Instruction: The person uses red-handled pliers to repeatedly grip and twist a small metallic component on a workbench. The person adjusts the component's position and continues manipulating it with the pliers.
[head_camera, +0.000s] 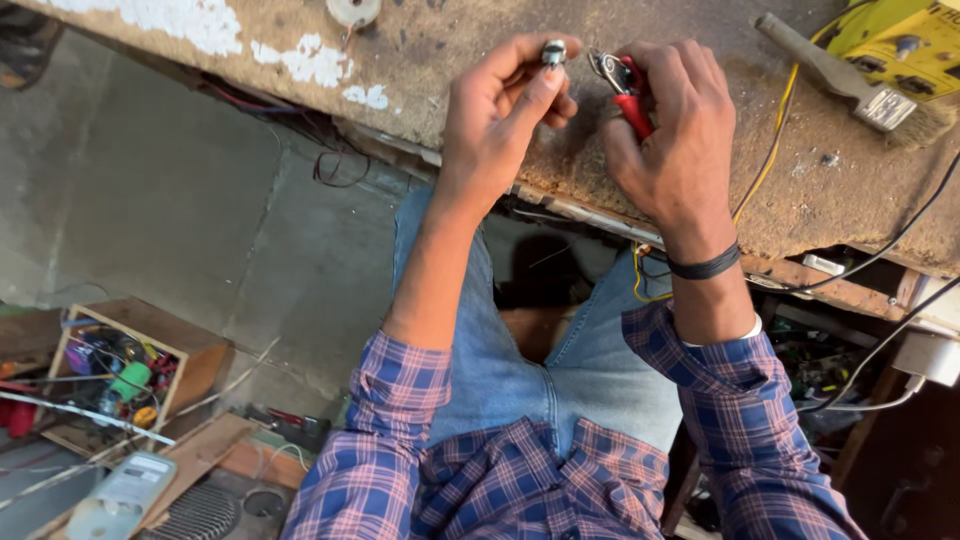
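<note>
holding a small metal part (553, 52) in left hand (500, 120) fingertips over the workbench (420, 50) edge.
right hand (665, 130) fingers wrapped around red-handled pliers (622, 85), brush (855, 75) toward the far right corner.

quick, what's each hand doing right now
left hand: shut on a small metal part
right hand: shut on red-handled pliers

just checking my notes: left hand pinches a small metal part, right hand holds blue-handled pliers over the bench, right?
Not quite: the head view shows the pliers in the right hand have red handles, not blue. The left hand does pinch a small metal part over the bench.
</note>
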